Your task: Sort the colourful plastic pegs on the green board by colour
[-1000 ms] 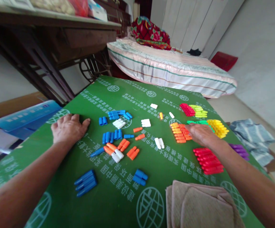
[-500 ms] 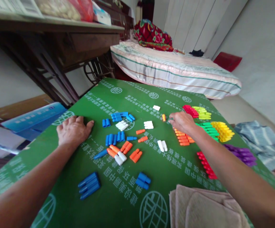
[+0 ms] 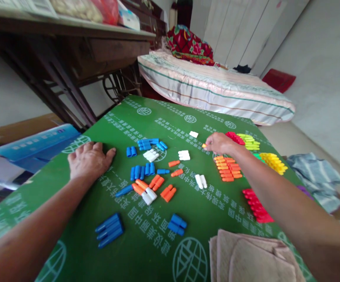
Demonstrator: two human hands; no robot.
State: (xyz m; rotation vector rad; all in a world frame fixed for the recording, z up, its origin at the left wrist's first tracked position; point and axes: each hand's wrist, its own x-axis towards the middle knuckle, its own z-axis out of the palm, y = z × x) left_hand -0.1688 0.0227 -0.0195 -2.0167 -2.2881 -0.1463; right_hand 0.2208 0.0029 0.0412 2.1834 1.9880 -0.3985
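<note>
My left hand (image 3: 89, 161) lies flat on the green board (image 3: 146, 250), fingers spread, holding nothing. With its fingertips pinched, my right hand (image 3: 219, 143) grips a small orange bullet-shaped plastic piece (image 3: 204, 145), mostly covered by the fingers. Just below that hand sits a block of orange pieces (image 3: 227, 169) in rows. Loose orange pieces (image 3: 177, 172), white pieces (image 3: 184, 155) and blue pieces (image 3: 142, 172) lie around the middle of the board. One joined group has orange ends and white ends (image 3: 148, 195). Nearer me are blue pieces (image 3: 110, 230) set side by side.
Red pieces (image 3: 256, 205), yellow pieces (image 3: 273, 163) and lime pieces (image 3: 250, 141) are grouped at the right; my forearm partly covers green and purple ones. A folded beige cloth (image 3: 252, 256) lies at the front edge. A wooden table (image 3: 111, 49) stands left, a bed (image 3: 217, 84) beyond.
My right hand has moved slightly left and closed its fingertips on the single orange piece that lay alone. My left hand stays in place.
</note>
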